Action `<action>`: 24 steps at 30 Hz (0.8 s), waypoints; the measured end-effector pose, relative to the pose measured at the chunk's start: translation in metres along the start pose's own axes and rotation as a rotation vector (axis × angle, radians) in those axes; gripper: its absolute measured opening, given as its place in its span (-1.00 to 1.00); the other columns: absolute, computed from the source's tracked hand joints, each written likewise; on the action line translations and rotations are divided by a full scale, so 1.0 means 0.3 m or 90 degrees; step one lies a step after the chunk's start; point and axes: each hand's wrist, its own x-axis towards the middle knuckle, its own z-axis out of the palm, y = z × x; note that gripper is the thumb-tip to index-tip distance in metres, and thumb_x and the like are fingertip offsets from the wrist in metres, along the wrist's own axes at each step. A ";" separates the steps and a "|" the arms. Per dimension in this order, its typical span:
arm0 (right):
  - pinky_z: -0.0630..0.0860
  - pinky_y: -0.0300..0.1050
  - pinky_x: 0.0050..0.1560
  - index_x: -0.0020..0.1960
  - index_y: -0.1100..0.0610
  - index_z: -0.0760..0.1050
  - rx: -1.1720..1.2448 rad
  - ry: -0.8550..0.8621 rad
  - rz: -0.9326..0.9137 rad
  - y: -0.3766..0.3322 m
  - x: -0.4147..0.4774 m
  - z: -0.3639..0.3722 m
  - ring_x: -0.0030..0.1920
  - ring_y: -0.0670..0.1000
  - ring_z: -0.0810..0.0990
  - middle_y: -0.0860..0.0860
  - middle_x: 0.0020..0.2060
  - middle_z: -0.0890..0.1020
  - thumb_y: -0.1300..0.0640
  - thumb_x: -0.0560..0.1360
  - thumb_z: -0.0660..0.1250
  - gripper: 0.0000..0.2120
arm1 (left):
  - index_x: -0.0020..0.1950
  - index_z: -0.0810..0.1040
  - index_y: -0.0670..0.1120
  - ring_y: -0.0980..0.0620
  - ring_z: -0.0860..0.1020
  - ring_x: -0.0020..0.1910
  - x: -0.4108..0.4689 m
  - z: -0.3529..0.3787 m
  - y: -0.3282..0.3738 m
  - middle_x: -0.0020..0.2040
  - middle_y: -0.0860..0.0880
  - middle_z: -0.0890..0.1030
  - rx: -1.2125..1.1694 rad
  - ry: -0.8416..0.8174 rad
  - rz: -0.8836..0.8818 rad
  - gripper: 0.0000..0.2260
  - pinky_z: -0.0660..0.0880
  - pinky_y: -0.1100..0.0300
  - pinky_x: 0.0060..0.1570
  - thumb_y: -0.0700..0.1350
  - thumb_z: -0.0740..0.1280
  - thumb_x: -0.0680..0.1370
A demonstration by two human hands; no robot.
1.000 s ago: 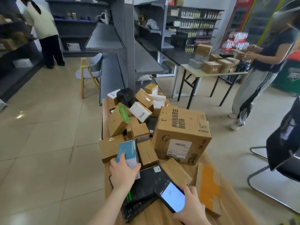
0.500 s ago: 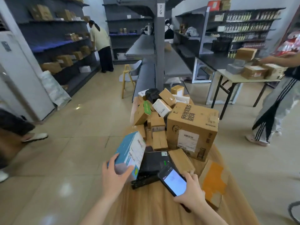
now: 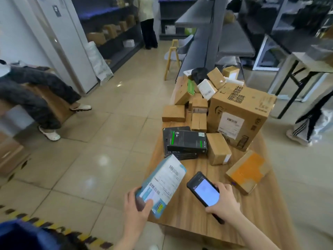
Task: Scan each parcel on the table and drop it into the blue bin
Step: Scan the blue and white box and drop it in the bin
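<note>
Low in the frame, the left hand (image 3: pixel 138 209) grips a blue-and-white parcel (image 3: pixel 163 181) over the left edge of the counter (image 3: pixel 189 217), its label print unreadable; the right hand (image 3: pixel 226 202) curls round a scanner (image 3: pixel 204 192). Bottom left, the blurred blue bin (image 3: pixel 19 235) is cut off.
</note>
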 end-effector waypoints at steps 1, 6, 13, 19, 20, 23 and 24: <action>0.42 0.07 0.21 0.38 -0.07 0.18 -0.007 -0.001 0.002 0.002 -0.007 0.010 0.09 -0.10 0.31 -0.07 0.22 0.26 -0.09 0.11 0.55 -0.06 | 0.19 0.46 0.02 0.13 0.50 0.10 -0.003 -0.005 -0.025 0.09 0.04 0.42 0.016 -0.016 -0.014 -0.60 0.52 0.27 -0.13 -0.22 0.47 0.43; 0.46 0.11 0.20 0.39 -0.05 0.20 -0.011 -0.017 0.014 0.005 -0.029 0.048 0.07 -0.10 0.33 -0.06 0.23 0.27 -0.08 0.11 0.56 -0.06 | 0.04 0.52 -0.08 -0.09 0.63 -0.01 0.064 -0.005 -0.070 0.04 -0.13 0.61 -0.153 -0.071 -0.235 -0.72 0.58 -0.09 -0.04 -0.03 0.41 0.39; 0.42 0.10 0.24 0.42 -0.04 0.16 -0.033 -0.009 0.042 -0.039 -0.033 0.070 0.16 -0.06 0.36 -0.06 0.25 0.26 -0.06 0.15 0.57 -0.05 | 0.18 0.48 -0.12 0.06 0.65 -0.08 0.237 -0.019 -0.090 0.12 -0.10 0.62 -0.065 -0.119 -0.232 -0.78 0.57 0.22 -0.18 -0.21 0.37 0.54; 0.40 0.08 0.24 0.41 -0.04 0.18 -0.055 0.024 0.039 -0.083 -0.014 0.062 0.22 -0.04 0.35 -0.05 0.25 0.28 -0.07 0.17 0.57 -0.08 | 0.49 0.26 -0.01 0.08 0.35 0.29 0.308 -0.013 -0.043 0.34 0.01 0.36 0.112 -0.177 -0.078 -0.26 0.36 0.22 0.17 0.00 0.53 0.40; 0.39 0.07 0.24 0.40 -0.04 0.19 -0.062 0.027 0.031 -0.092 -0.006 0.055 0.22 -0.04 0.35 -0.05 0.25 0.28 -0.08 0.16 0.56 -0.09 | 0.50 0.23 0.02 0.07 0.30 0.32 0.320 -0.009 -0.039 0.33 0.03 0.32 0.159 -0.214 -0.034 -0.16 0.33 0.17 0.25 0.09 0.56 0.33; 0.39 0.07 0.24 0.38 -0.05 0.19 -0.108 0.029 0.010 -0.113 0.018 0.022 0.21 -0.05 0.35 -0.06 0.25 0.29 -0.10 0.16 0.56 -0.10 | 0.52 0.16 0.00 -0.01 0.18 0.40 0.351 0.009 -0.030 0.40 -0.01 0.21 0.399 -0.335 0.047 0.01 0.28 0.10 0.35 0.29 0.52 0.19; 0.39 0.07 0.25 0.39 -0.05 0.19 -0.128 0.033 0.001 -0.118 0.026 0.009 0.22 -0.06 0.35 -0.06 0.25 0.29 -0.11 0.16 0.56 -0.09 | 0.50 0.18 -0.01 -0.03 0.17 0.40 0.362 0.013 -0.023 0.39 -0.04 0.21 0.456 -0.357 0.041 0.02 0.29 0.10 0.35 0.34 0.49 0.17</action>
